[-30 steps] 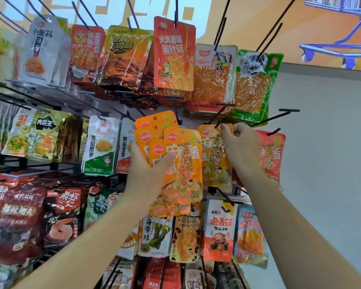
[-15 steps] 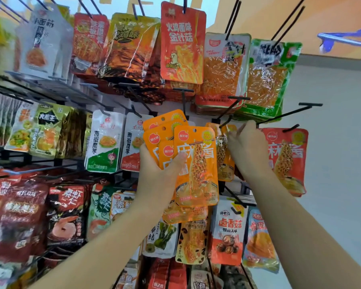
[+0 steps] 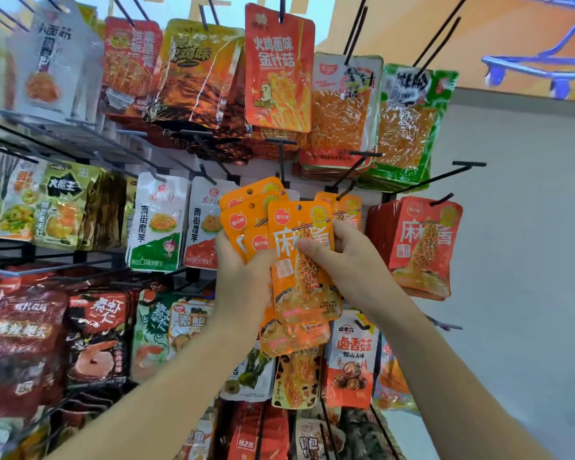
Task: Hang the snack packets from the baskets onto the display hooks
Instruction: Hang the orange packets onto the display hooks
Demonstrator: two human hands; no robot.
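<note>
Before a black-hooked snack rack [image 3: 439, 175] beside a grey wall [image 3: 528, 260], left hand [image 3: 243, 280] grips fanned orange packets [image 3: 243, 214], right hand [image 3: 346, 260] pinches the front packet [image 3: 299, 287].

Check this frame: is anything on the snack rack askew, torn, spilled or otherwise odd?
Nothing looks damaged or spilled. The only loose items are the orange packets fanned in the left hand, with the right hand pinching the front one. One hook up and right of them is bare.
</note>
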